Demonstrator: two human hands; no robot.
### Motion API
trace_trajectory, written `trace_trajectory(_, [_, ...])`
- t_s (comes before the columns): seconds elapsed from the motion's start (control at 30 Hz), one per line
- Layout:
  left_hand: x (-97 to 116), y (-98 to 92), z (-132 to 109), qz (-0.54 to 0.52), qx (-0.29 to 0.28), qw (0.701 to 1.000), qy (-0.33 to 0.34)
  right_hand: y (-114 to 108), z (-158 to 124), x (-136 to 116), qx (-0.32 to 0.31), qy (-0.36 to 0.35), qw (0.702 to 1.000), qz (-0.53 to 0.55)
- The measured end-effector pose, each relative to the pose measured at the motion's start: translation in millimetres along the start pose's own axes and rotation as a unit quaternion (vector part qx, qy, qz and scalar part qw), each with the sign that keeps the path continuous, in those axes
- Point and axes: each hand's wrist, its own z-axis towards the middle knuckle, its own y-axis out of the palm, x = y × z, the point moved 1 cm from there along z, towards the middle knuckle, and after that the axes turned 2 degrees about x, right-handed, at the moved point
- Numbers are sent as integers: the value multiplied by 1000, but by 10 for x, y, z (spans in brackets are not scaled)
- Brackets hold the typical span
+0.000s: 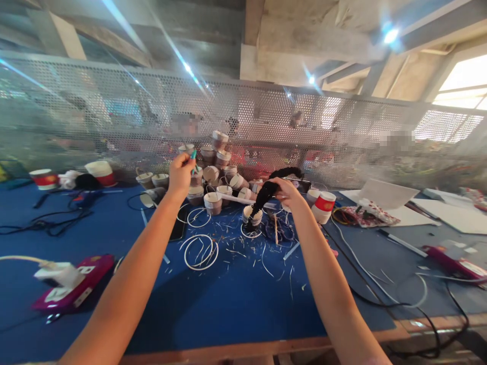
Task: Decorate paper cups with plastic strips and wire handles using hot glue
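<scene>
My left hand (180, 175) is raised and closed around a small teal tool (194, 158), whose kind I cannot make out. Behind it a heap of small two-tone pots (211, 174) with thin handles is stacked against the mesh. My right hand (286, 191) pinches a thick, fuzzy black strand (265, 194). The strand's lower end hangs at a small pale pot (252, 215) on the table, partly hiding it. A bundle of dark cord (279, 230) lies just below my right hand.
White rings of thin strip (201, 253) and cut scraps litter the blue table (228, 314). Purple power strips (85, 284) lie at both sides, with cables. Red-and-white paper cups (324, 205) stand left and right. A perforated metal screen (258, 126) closes off the back.
</scene>
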Motion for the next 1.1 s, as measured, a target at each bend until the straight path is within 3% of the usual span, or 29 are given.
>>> trace_trajectory(0.2, [233, -197, 85, -139, 96, 985, -44, -178, 91, -17, 170, -117, 977, -52])
trace_trajectory(0.3, [312, -299, 126, -203, 128, 968, -73, -269, 92, -88, 226, -158, 957, -92])
trace_trajectory(0.43, [224, -421, 197, -136, 147, 973, -115, -427, 45, -200, 250, -157, 946, -130])
trace_trajectory(0.5, [102, -478, 225, -15, 127, 983, -128, -522, -9, -259, 293, -187, 909, -231])
trace_trajectory(0.57, [-34, -522, 237, 122, 45, 982, -138, -582, -76, -297, 335, -198, 841, -376])
trace_trajectory(0.63, [-148, -551, 231, 170, -39, 972, -159, -576, -136, -296, 349, -163, 781, -492])
trace_trajectory(0.7, [-205, -565, 217, 181, -96, 963, -177, -494, -171, -253, 334, -124, 750, -557])
trace_trajectory(0.77, [-197, -565, 207, 200, -113, 958, -174, -359, -165, -171, 304, -103, 753, -575])
trace_trajectory(0.93, [4, -546, 176, 329, -65, 941, -52, -70, -15, 154, 207, -79, 812, -539])
trace_trajectory(1.1, [114, -526, 124, 383, -67, 921, -29, -83, 115, 324, 94, -101, 869, -475])
